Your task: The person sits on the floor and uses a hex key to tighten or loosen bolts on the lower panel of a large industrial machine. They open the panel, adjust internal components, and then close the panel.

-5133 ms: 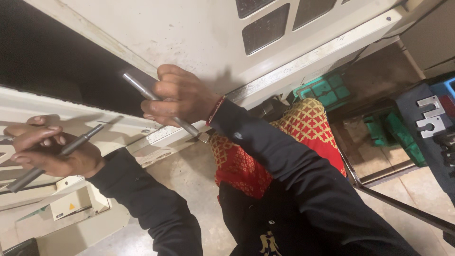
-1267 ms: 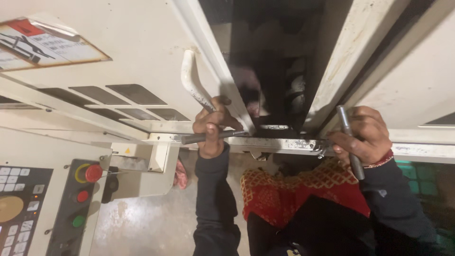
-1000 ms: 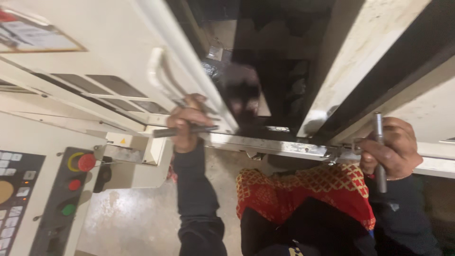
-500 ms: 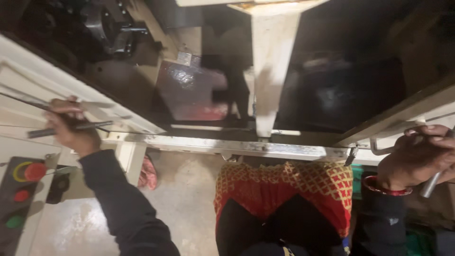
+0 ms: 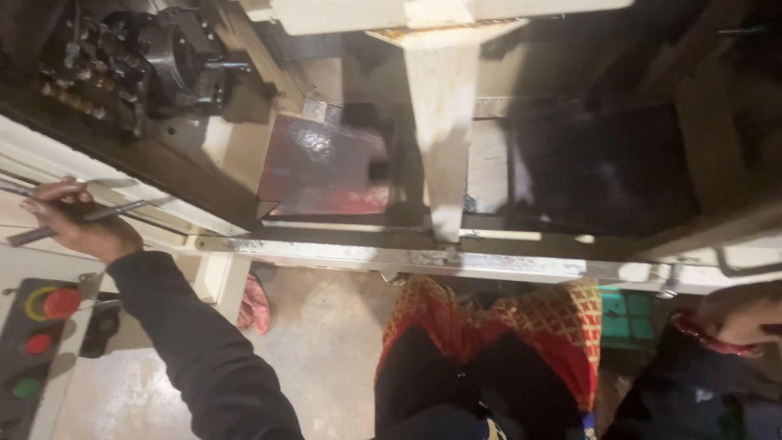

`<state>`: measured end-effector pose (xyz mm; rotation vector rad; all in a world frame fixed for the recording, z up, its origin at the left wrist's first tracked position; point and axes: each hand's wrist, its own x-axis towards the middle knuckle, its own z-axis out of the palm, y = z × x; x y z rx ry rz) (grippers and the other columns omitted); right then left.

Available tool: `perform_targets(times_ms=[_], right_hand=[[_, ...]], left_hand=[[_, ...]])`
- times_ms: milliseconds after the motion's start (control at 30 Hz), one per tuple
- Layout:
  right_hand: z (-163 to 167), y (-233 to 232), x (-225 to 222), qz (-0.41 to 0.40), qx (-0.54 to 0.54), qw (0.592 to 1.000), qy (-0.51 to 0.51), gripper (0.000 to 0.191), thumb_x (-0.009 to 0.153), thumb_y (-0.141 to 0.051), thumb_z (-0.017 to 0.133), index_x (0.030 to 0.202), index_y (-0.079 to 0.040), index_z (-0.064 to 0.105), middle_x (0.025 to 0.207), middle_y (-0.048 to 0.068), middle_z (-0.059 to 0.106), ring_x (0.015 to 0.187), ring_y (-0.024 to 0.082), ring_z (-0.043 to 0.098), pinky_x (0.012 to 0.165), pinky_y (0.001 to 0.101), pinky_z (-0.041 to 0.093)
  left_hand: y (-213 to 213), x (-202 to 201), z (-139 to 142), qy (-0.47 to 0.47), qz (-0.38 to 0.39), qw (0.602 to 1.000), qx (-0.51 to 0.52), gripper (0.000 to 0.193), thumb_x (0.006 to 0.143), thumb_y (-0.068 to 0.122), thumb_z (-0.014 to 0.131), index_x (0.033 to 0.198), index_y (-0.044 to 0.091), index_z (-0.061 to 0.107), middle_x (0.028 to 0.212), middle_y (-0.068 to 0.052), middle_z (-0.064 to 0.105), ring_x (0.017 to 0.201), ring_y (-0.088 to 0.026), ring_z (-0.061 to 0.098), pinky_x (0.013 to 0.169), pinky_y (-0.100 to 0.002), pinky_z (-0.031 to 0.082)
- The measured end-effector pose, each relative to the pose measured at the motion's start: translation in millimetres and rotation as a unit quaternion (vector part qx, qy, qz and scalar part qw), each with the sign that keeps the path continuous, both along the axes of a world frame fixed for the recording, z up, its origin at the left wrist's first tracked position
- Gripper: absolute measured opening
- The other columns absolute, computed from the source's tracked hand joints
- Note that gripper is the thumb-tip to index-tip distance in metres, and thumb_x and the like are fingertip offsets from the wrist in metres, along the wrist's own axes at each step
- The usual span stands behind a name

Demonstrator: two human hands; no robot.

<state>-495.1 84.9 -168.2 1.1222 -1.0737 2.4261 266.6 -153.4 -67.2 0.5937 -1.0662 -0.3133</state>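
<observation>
**Ana:** At the far left of the frame, the left hand (image 5: 77,224) is clamped round a slim grey metal rod (image 5: 81,218), fingers curled over it, right against the pale sliding door (image 5: 49,167) of the machine.

**Ben:** Which way does that rod lie?

**Ana:** Long axis nearly level, a slight tilt: 1 end pokes out lower left towards the frame edge, the other points right and a touch up, towards the dark opening. Below it sits the control panel (image 5: 37,342) with 2 red buttons and 1 green, well apart from the hand.

**Ben:** And inside?

**Ana:** Upper left, a dark chuck (image 5: 167,57) studded with bolts. Centre, a wet reddish plate (image 5: 326,167), then a pale upright post (image 5: 444,138) coming down to the long metal sill (image 5: 407,259) that crosses the frame.

**Ben:** Step in hand, by your reading?

**Ana:** I'd judge the doors are drawn open, with the left arm stretched wide at the door's edge. The next move seems to call for a firm grip on that rod and a steady line along the sill, since the arm is at full reach.

**Ben:** Right side?

**Ana:** Lower right, the right hand (image 5: 745,314) sits low by the sill's end, red bangle at the wrist. It looks loosely curled, but I cannot tell whether it holds anything; it's blurred and partly cut off. The 2 hands are far apart.
</observation>
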Motion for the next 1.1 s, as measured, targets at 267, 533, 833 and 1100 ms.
perform_targets(times_ms=[267, 533, 833, 1100], right_hand=[[-31, -37, 230, 0.336, 0.262, 0.873, 0.237, 0.043, 0.092, 0.0, 0.06, 0.133, -0.012, 0.063, 0.112, 0.016, 0.055, 0.088, 0.024, 0.062, 0.07, 0.0321, 0.054], [-104, -163, 390, 0.258, 0.395, 0.798, 0.375, 0.041, 0.094, -0.008, 0.065, 0.135, -0.015, 0.065, 0.121, 0.022, 0.06, 0.107, 0.036, 0.06, 0.088, 0.0472, 0.053], [-126, -192, 410, 0.246, 0.495, 0.767, 0.327, 0.025, 0.096, -0.022, 0.064, 0.116, -0.008, 0.067, 0.097, 0.017, 0.068, 0.08, 0.038, 0.068, 0.07, 0.049, 0.054], [-117, -199, 412, 0.221, 0.493, 0.77, 0.341, 0.017, 0.097, -0.025, 0.064, 0.107, -0.011, 0.067, 0.099, 0.013, 0.072, 0.086, 0.034, 0.071, 0.072, 0.044, 0.057]], left_hand=[[-26, 27, -35, -0.091, 0.14, 0.986, -0.003, 0.051, 0.114, 0.053, 0.036, 0.109, 0.009, 0.061, 0.113, -0.007, 0.058, 0.108, -0.022, 0.057, 0.106, -0.039, 0.048], [-9, -54, -132, 0.01, 0.225, 0.961, 0.159, 0.056, 0.116, 0.053, 0.04, 0.115, 0.003, 0.066, 0.095, -0.003, 0.059, 0.08, -0.008, 0.054, 0.071, -0.023, 0.044], [-195, -100, -48, -0.544, 0.203, 0.777, 0.244, 0.063, 0.086, -0.001, 0.066, 0.145, 0.019, 0.06, 0.133, -0.015, 0.055, 0.099, -0.033, 0.069, 0.079, -0.045, 0.059], [-324, -107, -56, -0.642, 0.355, 0.63, 0.253, 0.053, 0.089, 0.031, 0.066, 0.137, 0.01, 0.061, 0.122, -0.02, 0.064, 0.068, -0.026, 0.071, 0.053, -0.038, 0.058]])
